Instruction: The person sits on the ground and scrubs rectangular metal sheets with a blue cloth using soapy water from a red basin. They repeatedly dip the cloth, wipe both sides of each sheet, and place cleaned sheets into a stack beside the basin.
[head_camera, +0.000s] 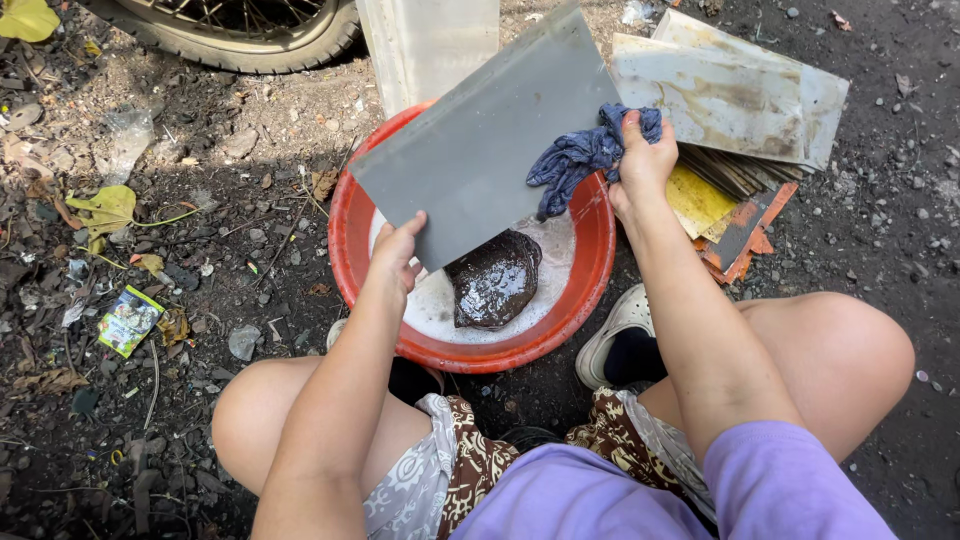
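Note:
My left hand (398, 252) grips the lower corner of a flat grey tile (480, 140), holding it tilted over a red basin (345, 225). My right hand (640, 160) is closed on a dark blue rag (580, 158) that presses against the tile's right edge. The basin holds foamy white water and a dark brown wet cloth or sponge (495, 280). I am squatting, with my knees on both sides of the basin.
A stack of dirty tiles (725, 95) in white, yellow and orange lies to the right of the basin. A bike tyre (240, 40) and a pale upright post (430, 40) stand behind. Dirt ground with leaves, stones and a small wrapper (128, 320) lies to the left.

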